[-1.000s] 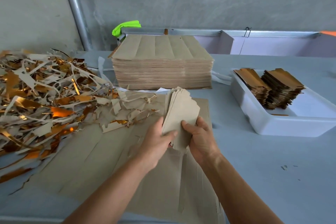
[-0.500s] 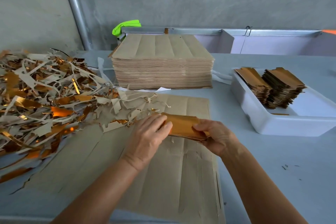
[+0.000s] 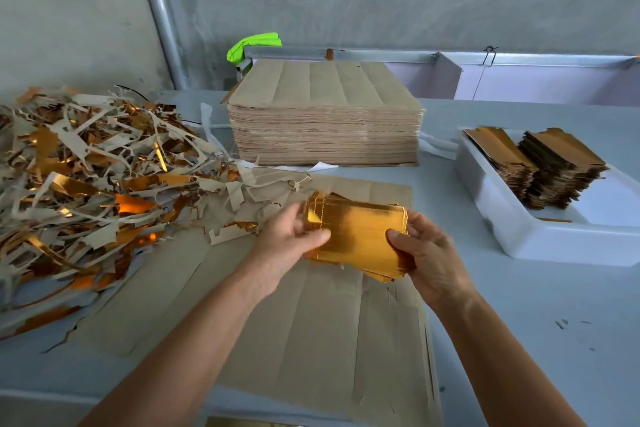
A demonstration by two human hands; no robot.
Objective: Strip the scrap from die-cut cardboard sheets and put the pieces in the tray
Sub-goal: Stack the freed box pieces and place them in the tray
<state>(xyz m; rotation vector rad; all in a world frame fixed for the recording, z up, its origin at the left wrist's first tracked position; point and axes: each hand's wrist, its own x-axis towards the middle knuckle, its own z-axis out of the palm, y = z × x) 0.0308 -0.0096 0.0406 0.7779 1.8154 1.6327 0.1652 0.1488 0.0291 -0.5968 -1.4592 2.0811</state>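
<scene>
A stack of gold-faced die-cut pieces (image 3: 360,236) is held gold side up above the brown sheets, between both hands. My left hand (image 3: 289,239) grips its left end, thumb on top. My right hand (image 3: 424,253) grips its right end, thumb pressed on the gold face. Under them lie flat brown die-cut sheets (image 3: 311,333) on the table. A white tray (image 3: 540,239) at the right holds two stacks of stripped pieces (image 3: 550,166).
A tall stack of uncut-looking brown sheets (image 3: 325,118) stands at the back centre. A big heap of gold and grey scrap strips (image 3: 86,191) covers the left of the table. A green object (image 3: 252,45) lies behind the stack. Bare table (image 3: 536,322) lies right of the sheets.
The stack of pieces went from upright with its brown back showing to lying flat, then turned gold side up. Both hands shifted to its two ends.
</scene>
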